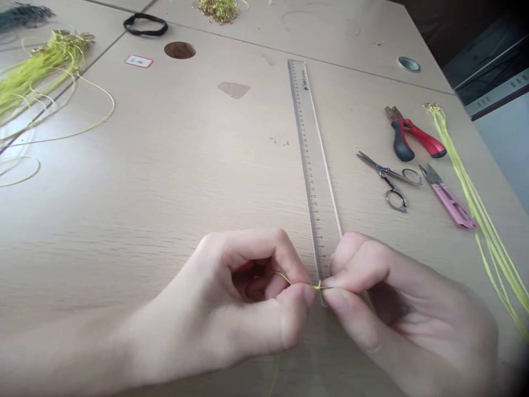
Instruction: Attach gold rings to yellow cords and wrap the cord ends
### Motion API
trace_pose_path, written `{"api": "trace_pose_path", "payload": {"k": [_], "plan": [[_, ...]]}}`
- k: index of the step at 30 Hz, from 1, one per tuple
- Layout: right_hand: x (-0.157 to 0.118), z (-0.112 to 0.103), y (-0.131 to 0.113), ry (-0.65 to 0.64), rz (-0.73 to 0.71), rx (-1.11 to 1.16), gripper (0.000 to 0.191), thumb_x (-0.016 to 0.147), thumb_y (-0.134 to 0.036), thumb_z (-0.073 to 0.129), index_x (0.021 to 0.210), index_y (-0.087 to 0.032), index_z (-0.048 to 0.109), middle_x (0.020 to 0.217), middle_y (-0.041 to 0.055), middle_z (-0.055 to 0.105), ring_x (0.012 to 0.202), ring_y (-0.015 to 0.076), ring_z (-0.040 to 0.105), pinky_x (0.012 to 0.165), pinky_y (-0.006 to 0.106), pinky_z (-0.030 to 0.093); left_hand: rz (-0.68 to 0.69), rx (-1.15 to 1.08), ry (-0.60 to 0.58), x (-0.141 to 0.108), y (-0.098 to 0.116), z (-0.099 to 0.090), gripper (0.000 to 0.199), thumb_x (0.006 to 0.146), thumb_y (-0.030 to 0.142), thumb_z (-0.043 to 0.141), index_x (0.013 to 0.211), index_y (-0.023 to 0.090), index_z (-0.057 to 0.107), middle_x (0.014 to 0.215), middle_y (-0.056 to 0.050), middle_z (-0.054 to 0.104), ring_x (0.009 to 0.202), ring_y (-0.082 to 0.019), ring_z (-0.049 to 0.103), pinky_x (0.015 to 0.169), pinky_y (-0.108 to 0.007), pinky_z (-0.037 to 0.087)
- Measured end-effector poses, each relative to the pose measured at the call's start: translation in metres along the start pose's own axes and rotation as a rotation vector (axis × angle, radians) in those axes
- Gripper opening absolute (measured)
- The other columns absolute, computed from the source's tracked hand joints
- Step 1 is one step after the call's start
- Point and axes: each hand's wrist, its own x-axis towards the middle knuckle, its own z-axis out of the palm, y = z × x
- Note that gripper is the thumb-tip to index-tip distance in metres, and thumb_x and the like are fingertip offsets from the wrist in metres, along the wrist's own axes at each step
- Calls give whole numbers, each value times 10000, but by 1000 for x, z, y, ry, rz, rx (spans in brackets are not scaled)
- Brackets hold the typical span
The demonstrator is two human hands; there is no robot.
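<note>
A thin yellow-green cord (317, 287) with a small knot runs between my two hands, over the near end of a clear ruler (314, 165). My left hand (248, 303) pinches the cord between thumb and index finger, and a loop of it curves inside the curled fingers. Just right of the knot, my right hand (397, 309) pinches the same cord with thumb and index fingertip. The fingertips of both hands are close together but apart. Below my left hand a faint length of cord hangs down.
Right of the ruler lie silver scissors (384, 172), red-and-black pliers (425, 140), pink snips (452, 205) and a bundle of yellow cords (467, 187). A larger yellow bundle (49, 71), a black band (145, 25) and a label (139, 61) are at the upper left.
</note>
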Motion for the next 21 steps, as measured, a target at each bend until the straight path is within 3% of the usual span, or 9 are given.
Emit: {"api": "trace_pose_path", "payload": {"k": [21], "plan": [[-2,-1,-3,16,-30,-15,151,840,-192,556,695,-217,518,585,-26,458,503,87,473,393,212,361,-18,0,-3,-1,-1,1,189,786,138,585,624,178,495,542,72,375,489,-40,321,438,-112,302]]}}
